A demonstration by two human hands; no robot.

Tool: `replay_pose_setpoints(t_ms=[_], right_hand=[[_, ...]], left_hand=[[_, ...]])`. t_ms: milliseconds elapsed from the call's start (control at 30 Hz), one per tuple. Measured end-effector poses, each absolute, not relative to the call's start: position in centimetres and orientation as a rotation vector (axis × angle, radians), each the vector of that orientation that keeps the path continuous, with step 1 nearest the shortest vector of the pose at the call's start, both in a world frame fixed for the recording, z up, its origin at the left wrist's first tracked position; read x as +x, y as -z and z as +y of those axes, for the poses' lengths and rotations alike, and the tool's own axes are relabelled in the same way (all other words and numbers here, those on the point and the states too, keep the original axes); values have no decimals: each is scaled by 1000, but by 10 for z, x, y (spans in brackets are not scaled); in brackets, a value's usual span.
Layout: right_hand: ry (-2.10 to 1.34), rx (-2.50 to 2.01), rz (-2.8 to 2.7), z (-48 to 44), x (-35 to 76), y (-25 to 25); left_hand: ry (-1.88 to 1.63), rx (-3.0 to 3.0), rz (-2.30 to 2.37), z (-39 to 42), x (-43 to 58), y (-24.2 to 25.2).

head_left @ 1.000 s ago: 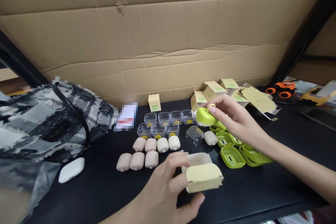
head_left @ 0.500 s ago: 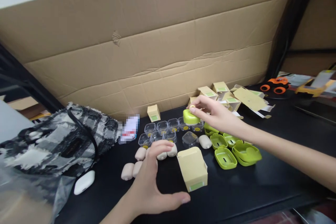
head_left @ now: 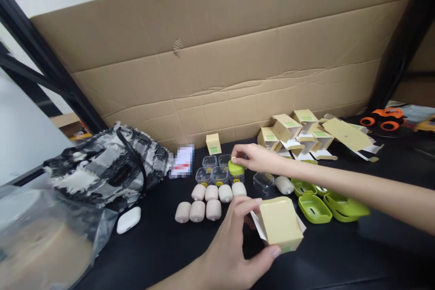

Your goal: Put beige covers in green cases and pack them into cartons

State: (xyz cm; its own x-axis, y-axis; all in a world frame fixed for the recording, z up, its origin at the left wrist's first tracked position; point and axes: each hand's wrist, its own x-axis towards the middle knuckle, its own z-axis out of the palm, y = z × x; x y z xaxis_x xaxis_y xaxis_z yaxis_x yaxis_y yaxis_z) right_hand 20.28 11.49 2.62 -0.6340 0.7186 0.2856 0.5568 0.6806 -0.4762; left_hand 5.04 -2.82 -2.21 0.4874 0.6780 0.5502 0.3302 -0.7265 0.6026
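My left hand (head_left: 234, 244) has its thumb and fingers on opposite sides of a small cardboard box (head_left: 282, 222), whose flaps stick out. My right hand (head_left: 253, 156) pinches the small loop on top of a glossy green lid (head_left: 236, 167). The lid is over the clear plastic cups (head_left: 220, 175); whether it touches one cannot be made out. Just in front of the cups are rounded pale pieces (head_left: 213, 210) in two rows. Right of them lie a separate clear cup (head_left: 264, 182) and a whitish rounded piece (head_left: 284, 185). Several open green cases (head_left: 314, 208) rest below my right forearm.
Open cardboard boxes (head_left: 287, 127) are piled at the back right, beside an orange toy truck (head_left: 387, 118). One small box (head_left: 213, 144) stands near the cardboard wall (head_left: 220, 54). A black-and-white bag (head_left: 112, 167), a white case (head_left: 129, 220) and a plastic bag (head_left: 44, 240) are at left.
My right hand has carried the green lid left and down to the clear cups. My left hand has closed onto the cardboard box, which has turned. The view has shifted left.
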Motion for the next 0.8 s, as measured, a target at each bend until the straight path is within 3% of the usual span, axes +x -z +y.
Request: replay_pose_setpoints(t_ms=[200, 800], right_hand=[[-451, -1006, -2461, 119, 202, -23], [-449, -932, -2412, 117, 199, -21]], left_hand=[[-1253, 2321, 826, -29, 52, 35], [-1204, 2330, 718, -27, 51, 30]])
